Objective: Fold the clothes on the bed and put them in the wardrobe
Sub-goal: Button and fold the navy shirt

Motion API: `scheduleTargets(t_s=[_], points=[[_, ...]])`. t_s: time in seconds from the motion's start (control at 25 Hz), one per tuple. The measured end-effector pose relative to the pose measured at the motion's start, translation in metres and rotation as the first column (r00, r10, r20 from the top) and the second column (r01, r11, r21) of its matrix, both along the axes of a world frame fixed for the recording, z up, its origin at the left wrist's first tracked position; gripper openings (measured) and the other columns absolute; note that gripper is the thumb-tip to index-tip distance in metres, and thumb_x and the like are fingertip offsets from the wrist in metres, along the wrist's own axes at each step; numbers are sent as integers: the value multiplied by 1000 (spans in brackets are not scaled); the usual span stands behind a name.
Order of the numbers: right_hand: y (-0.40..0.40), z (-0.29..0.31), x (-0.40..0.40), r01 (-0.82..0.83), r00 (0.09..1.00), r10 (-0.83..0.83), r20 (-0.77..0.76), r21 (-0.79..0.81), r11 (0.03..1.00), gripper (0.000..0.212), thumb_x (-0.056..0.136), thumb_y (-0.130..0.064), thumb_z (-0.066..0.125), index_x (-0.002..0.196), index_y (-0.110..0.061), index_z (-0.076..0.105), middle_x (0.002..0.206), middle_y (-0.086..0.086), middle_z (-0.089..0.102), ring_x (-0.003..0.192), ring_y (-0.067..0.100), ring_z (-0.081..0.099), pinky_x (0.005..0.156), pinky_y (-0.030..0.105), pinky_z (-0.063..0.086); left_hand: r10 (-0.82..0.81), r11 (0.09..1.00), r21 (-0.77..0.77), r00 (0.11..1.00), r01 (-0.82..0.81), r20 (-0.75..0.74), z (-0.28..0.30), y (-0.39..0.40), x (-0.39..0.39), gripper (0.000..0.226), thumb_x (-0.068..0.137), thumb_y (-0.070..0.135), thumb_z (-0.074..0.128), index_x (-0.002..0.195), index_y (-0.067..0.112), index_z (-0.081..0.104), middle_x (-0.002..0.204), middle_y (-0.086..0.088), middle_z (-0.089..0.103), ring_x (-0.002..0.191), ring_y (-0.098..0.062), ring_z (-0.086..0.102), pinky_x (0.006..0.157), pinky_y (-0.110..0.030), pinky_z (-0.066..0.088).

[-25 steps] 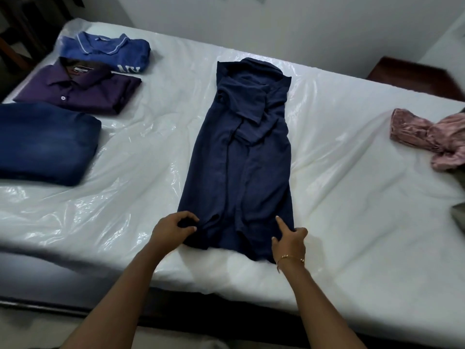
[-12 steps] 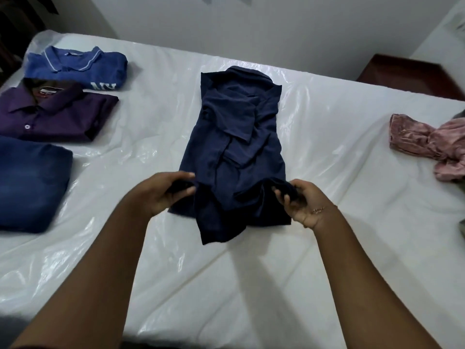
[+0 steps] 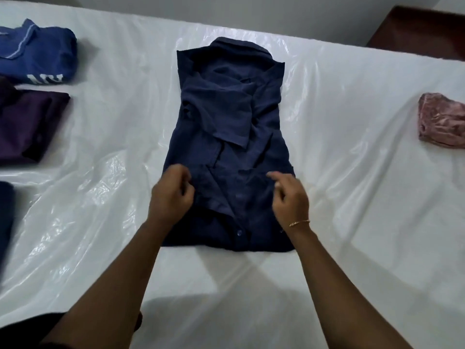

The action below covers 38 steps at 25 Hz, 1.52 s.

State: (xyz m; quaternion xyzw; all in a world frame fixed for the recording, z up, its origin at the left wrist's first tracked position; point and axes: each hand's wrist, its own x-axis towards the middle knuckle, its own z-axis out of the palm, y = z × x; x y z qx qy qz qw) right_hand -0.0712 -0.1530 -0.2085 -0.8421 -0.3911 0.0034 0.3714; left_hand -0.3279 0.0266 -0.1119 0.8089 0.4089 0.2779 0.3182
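A navy button shirt (image 3: 226, 117) lies lengthwise in the middle of the bed (image 3: 352, 197), collar at the far end. Its lower part is folded up over its middle, and a button shows near the front fold. My left hand (image 3: 171, 197) sits on the left end of the folded-up hem with fingers curled and pinching the cloth. My right hand (image 3: 289, 197), with a thin bracelet at the wrist, holds the hem's right end, index finger stretched forward and the other fingers curled.
Folded clothes lie along the bed's left side: a blue polo (image 3: 37, 59), a purple shirt (image 3: 30, 122) and dark blue jeans (image 3: 5, 217) at the frame edge. A crumpled pink garment (image 3: 442, 124) lies at the right. Dark wooden furniture (image 3: 422, 31) stands behind. Shiny plastic covers the mattress.
Both hands lifted the shirt's bottom hem from the near bed edge and carried it away from me. It now lies over the shirt's middle, and the shirt is shorter.
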Motion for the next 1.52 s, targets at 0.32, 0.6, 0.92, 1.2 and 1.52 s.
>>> scheduleTargets(t_s=[0.32,0.6,0.92,1.2,1.52], points=[[-6,-24,-22,-163,942,232,242,-274,948,36,111,-35,95,147,-32,94,155,8,77,140,31,68,103,61,77,-129,987,36,903,158,-411,-2,-16,-3,42,94,62,58,74,24,57,66,7,59,55,-16,57,51,-29,42],[16,-14,-12,-149,912,239,334,-275,950,70,101,-2,88,159,-41,89,134,6,79,111,35,67,78,51,72,-85,693,-667,950,274,302,27,-8,55,43,99,-8,35,129,13,59,122,-7,75,115,-19,71,97,-49,59],[-69,-26,78,-238,835,325,445,-240,941,69,100,24,94,158,-13,92,149,24,88,131,40,77,96,61,89,-403,617,346,661,707,-632,-26,55,-70,78,87,-19,62,155,14,44,168,-9,32,154,-35,33,111,-60,44],[-35,-17,104,-358,720,519,462,-393,847,73,100,3,87,165,-31,88,178,14,74,114,38,70,76,48,77,-516,661,121,567,740,-642,-19,83,-69,127,66,-24,75,165,35,22,175,4,10,160,-23,17,77,-37,62],[-32,-22,89,-389,900,432,-57,-555,735,58,113,-8,89,162,-39,87,171,8,71,137,32,61,118,65,68,-628,737,-197,548,647,-551,-8,82,-74,74,96,16,63,151,60,40,165,31,26,151,6,27,109,-21,37]])
